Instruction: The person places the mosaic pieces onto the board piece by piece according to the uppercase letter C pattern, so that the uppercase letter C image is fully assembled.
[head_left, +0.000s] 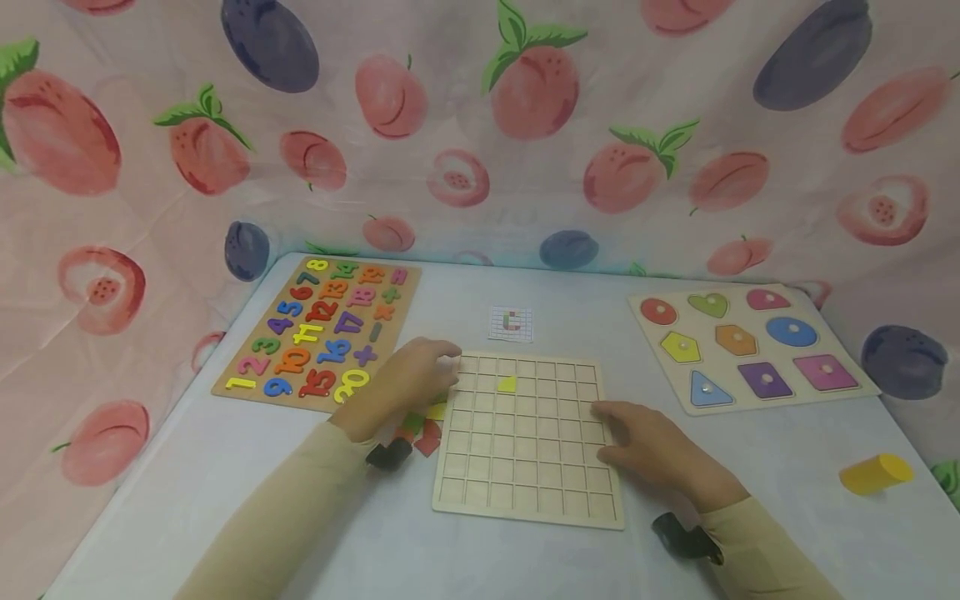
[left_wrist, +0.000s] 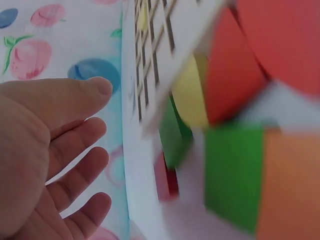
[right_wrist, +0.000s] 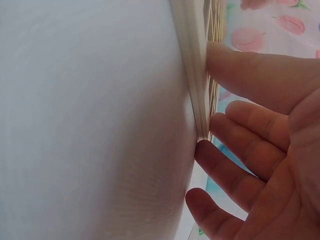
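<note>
A wooden grid board (head_left: 527, 479) lies on the white table, with a small yellow piece (head_left: 507, 384) in one of its upper squares. Beside the board's upper left edge is my left hand (head_left: 416, 379), its fingers loosely bent and holding nothing. Under that wrist lie loose coloured pieces, among them a red piece (head_left: 428, 438), a green block (left_wrist: 232, 175) and an orange one (left_wrist: 292, 185). My right hand (head_left: 660, 450) is at the board's right edge. Its thumb and fingertips (right_wrist: 204, 150) touch or nearly touch that edge, without curling round it.
Behind the board lies a small card (head_left: 512, 323) with a coloured grid pattern. A number puzzle (head_left: 408, 304) is at the left, and a shape puzzle (head_left: 720, 367) at the right. A yellow cylinder (head_left: 876, 474) lies near the right table edge. Fruit-printed cloth surrounds the table.
</note>
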